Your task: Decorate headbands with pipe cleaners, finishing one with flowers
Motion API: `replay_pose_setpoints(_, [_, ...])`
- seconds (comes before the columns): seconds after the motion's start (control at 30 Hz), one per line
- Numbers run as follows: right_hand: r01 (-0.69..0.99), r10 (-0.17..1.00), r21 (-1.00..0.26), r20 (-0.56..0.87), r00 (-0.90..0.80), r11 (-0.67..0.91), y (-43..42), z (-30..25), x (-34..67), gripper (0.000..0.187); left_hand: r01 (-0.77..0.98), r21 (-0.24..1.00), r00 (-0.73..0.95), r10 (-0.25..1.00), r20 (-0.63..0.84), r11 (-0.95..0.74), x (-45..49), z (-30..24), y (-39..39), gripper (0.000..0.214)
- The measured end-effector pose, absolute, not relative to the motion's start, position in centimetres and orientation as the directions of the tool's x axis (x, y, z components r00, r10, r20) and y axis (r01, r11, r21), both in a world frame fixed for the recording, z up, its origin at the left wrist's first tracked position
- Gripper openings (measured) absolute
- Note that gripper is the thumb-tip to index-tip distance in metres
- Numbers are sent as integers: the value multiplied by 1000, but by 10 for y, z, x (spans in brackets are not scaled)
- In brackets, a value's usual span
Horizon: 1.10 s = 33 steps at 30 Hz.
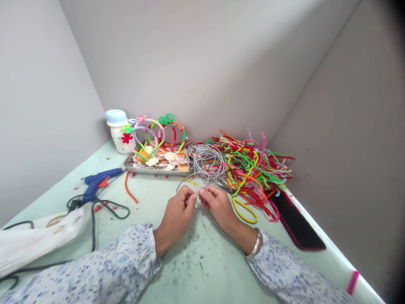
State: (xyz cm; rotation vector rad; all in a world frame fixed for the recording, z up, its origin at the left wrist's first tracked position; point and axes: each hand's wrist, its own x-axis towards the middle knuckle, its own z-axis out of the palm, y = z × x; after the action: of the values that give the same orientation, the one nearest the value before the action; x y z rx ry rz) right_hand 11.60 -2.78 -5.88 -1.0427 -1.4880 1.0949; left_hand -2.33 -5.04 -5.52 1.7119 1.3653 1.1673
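My left hand (177, 216) and my right hand (220, 207) meet above the middle of the table, fingers closed in a pinch, fingertips touching. Thin grey wire (187, 179) curves down from a loose coil (209, 162) just beyond them and reaches the fingers of both hands. The pinched bit itself is mostly hidden by the fingertips. Right of my right hand lies a bent yellow pipe cleaner (245, 212). A large heap of coloured pipe cleaners (253, 164) rests behind it.
A metal tray (155, 170) of shells (171, 157) stands at the back, with pipe-cleaner-wrapped headbands (182, 136) on it. Beside it is a white jar (120, 137). On the left lie a blue glue gun (101, 179), its cord and a plastic bag (47, 236); a black phone-like slab (299, 221) lies right.
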Motion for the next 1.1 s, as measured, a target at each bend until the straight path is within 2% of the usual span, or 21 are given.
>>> replay_pose_setpoints(0.77, [-61, 981, -994, 102, -163, 94, -23, -65, 117, 29, 339, 905, 109, 966, 234, -257, -22, -56, -51, 20])
replay_pose_setpoints(1.1, [-32, 976, -991, 133, -172, 129, -22, -67, 117, 26, 288, 933, 113, 975, 191, -217, -21, -54, -51, 20])
